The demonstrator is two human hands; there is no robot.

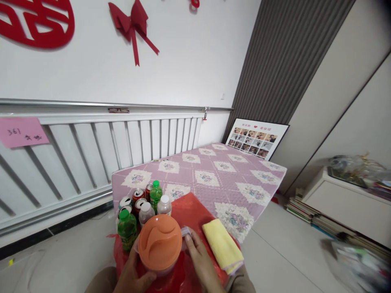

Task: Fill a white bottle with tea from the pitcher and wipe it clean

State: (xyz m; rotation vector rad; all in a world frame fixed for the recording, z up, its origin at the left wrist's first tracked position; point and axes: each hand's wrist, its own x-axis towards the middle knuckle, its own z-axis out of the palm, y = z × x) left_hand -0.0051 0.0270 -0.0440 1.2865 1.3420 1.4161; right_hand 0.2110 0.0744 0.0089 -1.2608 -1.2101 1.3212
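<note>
A plastic jug with a round orange lid stands low in front of me, over the red plastic sheet. My left hand wraps around the jug's left side, thumb at the front. On the other side, my right hand is closed around its clear handle. The jug's body is mostly hidden under the lid. Just behind it are two white-capped bottles and a green-capped bottle. Another green bottle is beside my left hand. Several opened drink cans are grouped there too.
A folded yellow cloth lies right of my right hand on the red sheet. The purple floral tablecloth stretches back toward a white radiator. A photo board leans at the far end; a white cabinet is at right.
</note>
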